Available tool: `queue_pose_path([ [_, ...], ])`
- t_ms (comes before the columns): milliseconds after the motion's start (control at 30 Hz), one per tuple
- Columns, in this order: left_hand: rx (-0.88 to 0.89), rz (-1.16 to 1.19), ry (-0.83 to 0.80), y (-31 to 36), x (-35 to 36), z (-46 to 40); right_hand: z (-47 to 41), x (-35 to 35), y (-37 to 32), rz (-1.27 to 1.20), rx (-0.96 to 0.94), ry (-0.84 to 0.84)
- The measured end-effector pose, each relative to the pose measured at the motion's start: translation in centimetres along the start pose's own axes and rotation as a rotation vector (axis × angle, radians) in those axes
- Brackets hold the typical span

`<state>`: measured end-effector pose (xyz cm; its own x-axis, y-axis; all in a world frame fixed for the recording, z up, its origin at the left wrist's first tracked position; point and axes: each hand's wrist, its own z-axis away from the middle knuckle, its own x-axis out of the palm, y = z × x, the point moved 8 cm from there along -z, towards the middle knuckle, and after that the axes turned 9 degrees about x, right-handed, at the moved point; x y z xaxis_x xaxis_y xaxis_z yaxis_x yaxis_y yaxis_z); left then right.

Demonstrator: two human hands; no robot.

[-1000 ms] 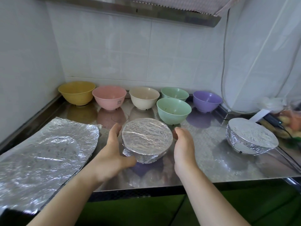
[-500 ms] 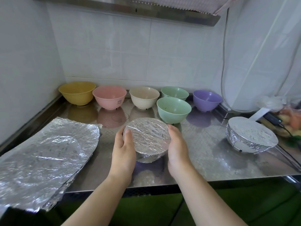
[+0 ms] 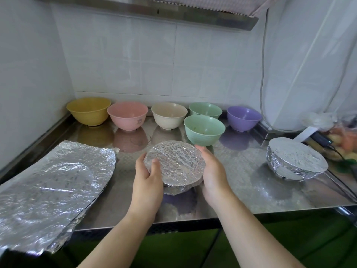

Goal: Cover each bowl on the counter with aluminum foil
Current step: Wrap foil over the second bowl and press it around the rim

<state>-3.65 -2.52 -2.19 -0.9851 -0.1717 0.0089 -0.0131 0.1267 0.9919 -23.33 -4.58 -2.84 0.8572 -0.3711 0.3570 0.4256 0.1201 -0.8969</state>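
A foil-covered bowl [image 3: 177, 165] is tilted toward me near the middle of the steel counter [image 3: 241, 190]. My left hand [image 3: 148, 182] grips its left side, thumb over the foil rim. My right hand [image 3: 212, 173] cups its right side with the fingers along the wall. A second foil-covered bowl [image 3: 295, 161] stands at the right. Uncovered bowls line the back: yellow [image 3: 88, 111], pink [image 3: 127, 116], cream [image 3: 169, 115], two green [image 3: 204, 130] [image 3: 205, 108] and purple [image 3: 243, 118]. A stack of foil sheets [image 3: 52, 186] lies at the left.
Tiled walls close the back and left. A range hood [image 3: 154, 10] hangs overhead. At the far right lie a white cable [image 3: 262, 84], a black plug [image 3: 322, 140] and a bag of produce [image 3: 345, 142]. The counter's front edge runs just under my forearms.
Both hands closed in from beside the bowl onto its sides, and the bowl has tipped toward me. My left thumb now lies over the foil rim.
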Motion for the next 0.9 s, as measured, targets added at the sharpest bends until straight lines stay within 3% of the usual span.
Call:
queue_pose_path([
  [233, 0.028, 0.009, 0.130, 0.1, -2.3, -1.8, 1.3, -1.4, -1.6, 0.160, -0.129, 0.070],
  [300, 0.011, 0.052, 0.098, 0.2, -2.1, -1.3, 1.2, -1.2, -1.5, 0.153, -0.114, 0.039],
  [467, 0.031, 0.022, 0.015, 0.2, -0.6, -0.5, 0.8, -0.2, 0.5, -0.044, 0.071, 0.005],
  [633, 0.003, 0.038, 0.023, -0.5, 0.0, -0.5, 1.5, 0.0, 1.3, -0.242, 0.135, 0.131],
  [900, -0.019, 0.048, 0.003, -0.3, 0.3, -0.2, 1.2, 0.9, 1.7, -0.417, 0.133, 0.130],
])
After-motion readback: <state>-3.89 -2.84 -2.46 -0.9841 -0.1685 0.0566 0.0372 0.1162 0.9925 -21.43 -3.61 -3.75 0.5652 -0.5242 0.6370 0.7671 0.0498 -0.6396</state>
